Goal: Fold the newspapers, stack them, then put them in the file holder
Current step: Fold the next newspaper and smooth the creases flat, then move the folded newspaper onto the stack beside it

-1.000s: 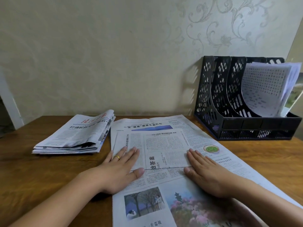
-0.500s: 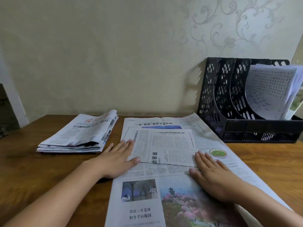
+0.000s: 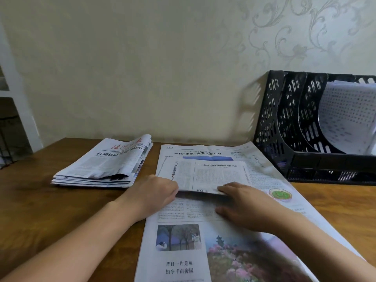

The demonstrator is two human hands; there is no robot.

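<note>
Where folded, newspaper (image 3: 211, 176) edge raised

A small folded grey-print newspaper (image 3: 205, 176) is lying atop a large open broadsheet with colour photographs (image 3: 203, 251), its near edge lifting off the page. To the left, a stack of folded newspapers with a red masthead (image 3: 105, 163) is resting flat. At far right, a black perforated plastic file holder (image 3: 284, 127) is standing upright against the wall.
</note>
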